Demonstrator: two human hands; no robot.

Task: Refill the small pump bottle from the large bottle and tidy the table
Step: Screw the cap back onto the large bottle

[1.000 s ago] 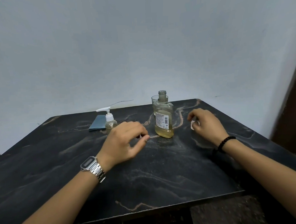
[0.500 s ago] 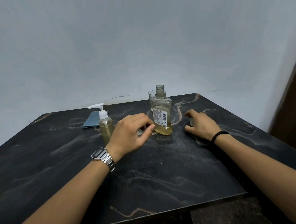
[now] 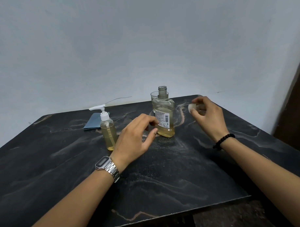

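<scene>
The large clear bottle (image 3: 164, 118) stands uncapped at the table's middle back, holding yellowish liquid low down. The small pump bottle (image 3: 108, 131), with a white pump head, stands to its left, nearly full of the same liquid. My left hand (image 3: 135, 136) hovers just left of the large bottle's base, fingers spread and curled, holding nothing. My right hand (image 3: 207, 116) is raised to the right of the large bottle and pinches a small white cap (image 3: 192, 107) in its fingertips.
A clear glass (image 3: 154, 96) stands right behind the large bottle. A folded blue cloth (image 3: 93, 122) lies behind the pump bottle. The black marble table (image 3: 165, 172) meets a pale wall at the back; a dark door frame stands at the right.
My right hand has lifted off the table with the white cap and moved up and right. My left hand stays by the large bottle's base.
</scene>
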